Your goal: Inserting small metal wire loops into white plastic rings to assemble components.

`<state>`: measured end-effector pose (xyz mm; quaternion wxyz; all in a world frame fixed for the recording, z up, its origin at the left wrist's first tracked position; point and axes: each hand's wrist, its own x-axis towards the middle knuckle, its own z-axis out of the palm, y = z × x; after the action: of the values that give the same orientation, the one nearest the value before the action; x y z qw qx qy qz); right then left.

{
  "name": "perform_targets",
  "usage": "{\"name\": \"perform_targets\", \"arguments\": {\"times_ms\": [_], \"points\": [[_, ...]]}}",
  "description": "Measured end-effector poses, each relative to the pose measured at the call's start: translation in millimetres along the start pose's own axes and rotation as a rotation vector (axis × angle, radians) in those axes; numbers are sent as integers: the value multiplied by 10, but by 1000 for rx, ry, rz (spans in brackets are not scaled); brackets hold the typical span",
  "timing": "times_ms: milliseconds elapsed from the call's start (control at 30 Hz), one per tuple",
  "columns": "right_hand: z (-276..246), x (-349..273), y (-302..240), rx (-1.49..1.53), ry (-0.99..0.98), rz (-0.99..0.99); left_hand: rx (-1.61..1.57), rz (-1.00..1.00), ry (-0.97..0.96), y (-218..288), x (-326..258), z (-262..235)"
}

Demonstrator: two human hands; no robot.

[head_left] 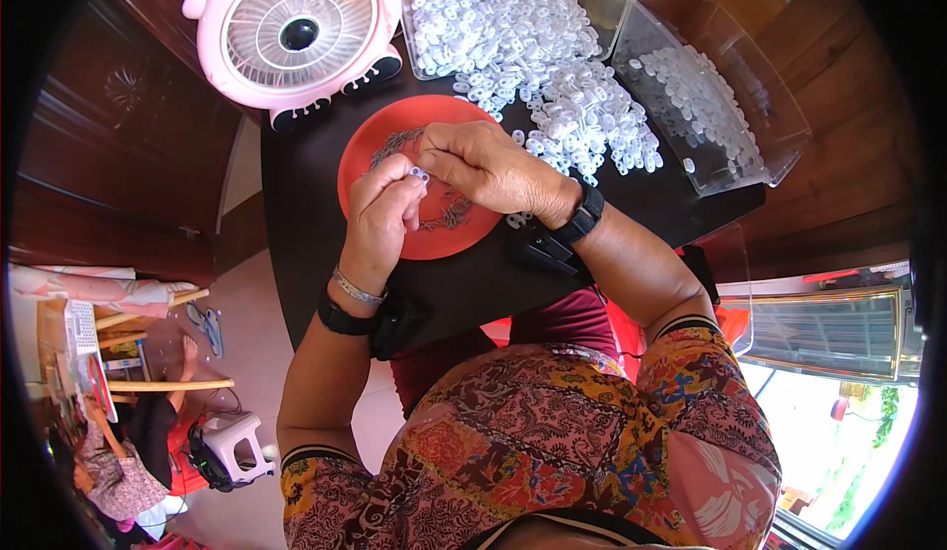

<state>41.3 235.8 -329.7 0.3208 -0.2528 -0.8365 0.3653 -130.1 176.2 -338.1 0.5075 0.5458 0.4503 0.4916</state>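
Above a red plate (360, 190), both of my hands meet at the fingertips. My left hand (378, 220) pinches a small white plastic piece with two holes (419, 174) between thumb and fingers. Right beside it, my right hand (498, 167) is closed in a pinch; whatever sits between its fingertips is hidden. Small grey metal pieces, thin like screws or nails (454, 213), are scattered in the plate under my hands. To the right of the plate, a loose heap of the same white pieces (592, 116) spreads over the dark table (326, 293).
A clear bin full of white pieces (498, 17) stands at the back. Another clear bin (779, 146), partly filled, is at the right. A pink animal-shaped fan (301, 32) stands back left. Another person (123, 476) sits at far left, near a white stool (237, 446).
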Motion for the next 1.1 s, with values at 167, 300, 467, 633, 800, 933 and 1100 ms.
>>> {"name": "perform_targets", "arguments": {"times_ms": [167, 300, 467, 633, 800, 933, 1100], "points": [[7, -12, -45, -22, 17, -25, 10, 12, -26, 3, -9, -18], [20, -14, -50, -45, -9, -32, 100, 46, -43, -11, -18, -19], [35, -7, -41, 51, 7, -12, 194, 158, -24, -12, 1, -47], [-46, 5, 18, 346, -41, 203, 104, 121, 12, 11, -3, -23], [-50, -1, 67, 468, -66, 143, 41, 22, 16, 3, 7, -58], [-18, -1, 97, 488, -53, 134, 49, 33, 20, 11, 6, -42], [16, 4, 65, 456, -66, 159, 33, 50, -9, -27, 21, -74]]}}
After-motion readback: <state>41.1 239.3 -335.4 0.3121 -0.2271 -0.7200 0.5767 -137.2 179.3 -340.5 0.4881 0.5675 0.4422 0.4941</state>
